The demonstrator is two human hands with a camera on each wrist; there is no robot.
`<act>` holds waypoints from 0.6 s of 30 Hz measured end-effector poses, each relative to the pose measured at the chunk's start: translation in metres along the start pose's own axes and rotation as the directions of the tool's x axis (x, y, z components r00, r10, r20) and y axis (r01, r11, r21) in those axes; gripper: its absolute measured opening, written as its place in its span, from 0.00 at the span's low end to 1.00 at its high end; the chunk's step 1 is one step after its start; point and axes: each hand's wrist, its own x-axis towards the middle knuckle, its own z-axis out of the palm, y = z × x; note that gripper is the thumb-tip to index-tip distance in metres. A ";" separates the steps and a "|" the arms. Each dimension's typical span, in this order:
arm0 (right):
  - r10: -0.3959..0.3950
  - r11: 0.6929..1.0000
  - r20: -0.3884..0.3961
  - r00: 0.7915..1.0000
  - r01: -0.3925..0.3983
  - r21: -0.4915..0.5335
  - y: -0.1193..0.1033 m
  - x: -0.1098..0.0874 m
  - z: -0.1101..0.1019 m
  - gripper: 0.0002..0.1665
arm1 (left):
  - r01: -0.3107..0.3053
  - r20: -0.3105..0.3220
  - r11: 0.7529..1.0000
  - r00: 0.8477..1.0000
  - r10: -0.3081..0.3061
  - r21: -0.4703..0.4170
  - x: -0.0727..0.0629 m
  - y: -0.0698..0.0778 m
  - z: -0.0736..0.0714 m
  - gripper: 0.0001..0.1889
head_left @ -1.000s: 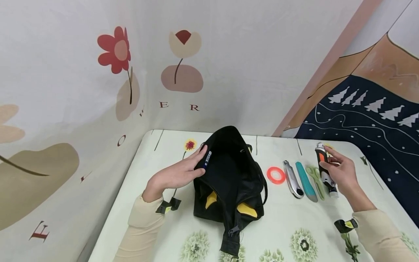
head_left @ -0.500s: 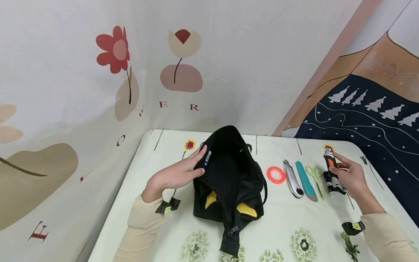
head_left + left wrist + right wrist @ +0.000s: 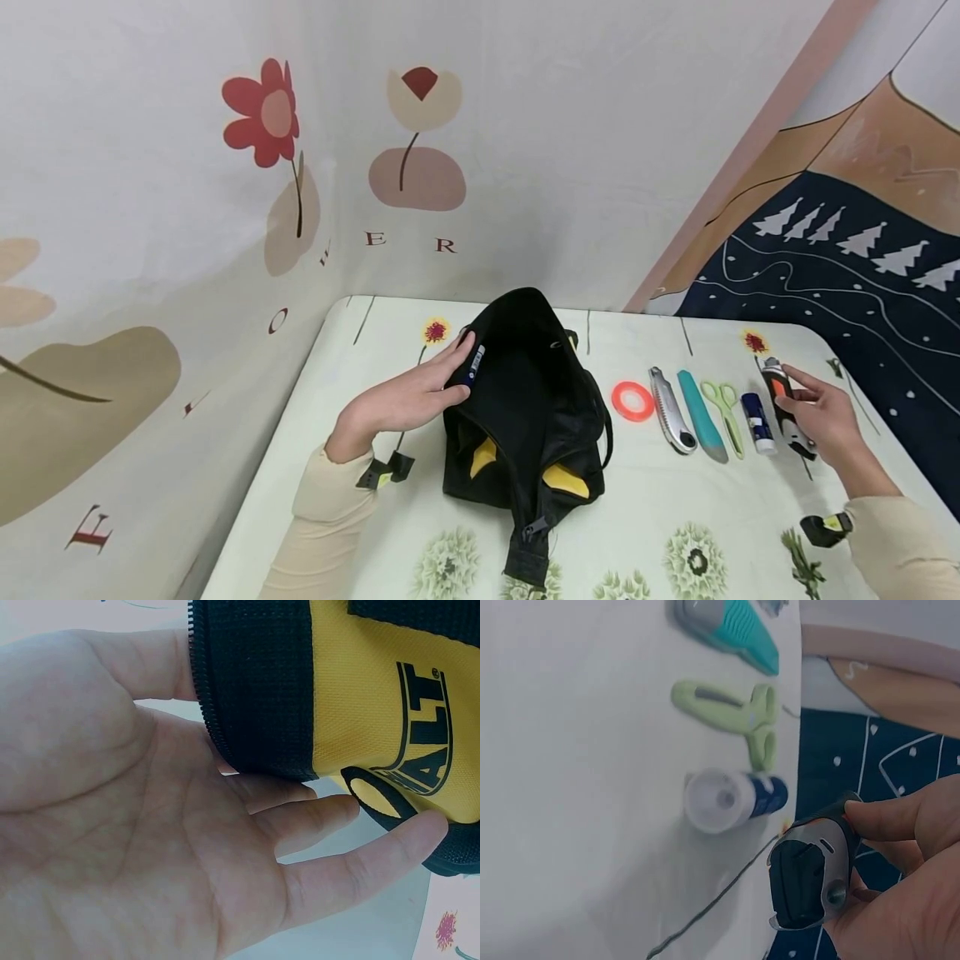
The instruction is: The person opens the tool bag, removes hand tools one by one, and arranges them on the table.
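A black bag (image 3: pixel 525 417) with yellow panels stands unzipped on the table (image 3: pixel 397 533). My left hand (image 3: pixel 408 396) holds its left rim between thumb and fingers; in the left wrist view the thumb passes behind the zipper edge (image 3: pixel 202 690), and the other fingers reach along the outside. A small blue-and-white item (image 3: pixel 475 367) shows just inside that rim. At the right, my right hand (image 3: pixel 828 417) pinches a black, grey and orange tool (image 3: pixel 784 404) of unclear kind, over the table beside a blue glue stick (image 3: pixel 757 423).
Left of the glue stick lie green scissors (image 3: pixel 723 412), a teal-handled cutter (image 3: pixel 701 415), a silver utility knife (image 3: pixel 671 410) and an orange ring (image 3: pixel 632 402), in a row. Printed cloth walls (image 3: pixel 540 167) rise behind the table and on both sides.
My right hand has moved right and slightly nearer with the black and orange tool, from over the glue stick to its right side. The left hand and the bag stay put.
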 end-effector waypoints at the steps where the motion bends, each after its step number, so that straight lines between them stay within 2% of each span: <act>1: 0.005 1.000 0.002 1.000 -0.005 0.002 0.002 0.001 0.000 0.39 | 0.000 0.000 1.000 1.000 0.000 -0.001 0.000 0.000 0.000 0.41; 5: 0.027 1.000 0.017 0.999 -0.027 0.009 0.011 0.002 0.001 0.39 | -0.003 0.000 1.000 1.000 0.003 -0.001 0.000 0.000 0.000 0.41; 11: 0.066 0.997 0.027 0.997 -0.065 -0.039 0.021 0.010 0.004 0.39 | -0.002 0.000 1.000 1.000 0.002 -0.001 0.000 0.000 0.000 0.41; 18: 0.088 0.994 0.030 0.996 -0.086 -0.066 0.025 0.017 0.008 0.39 | 0.002 -0.002 1.000 1.000 -0.002 -0.004 0.000 0.000 0.000 0.41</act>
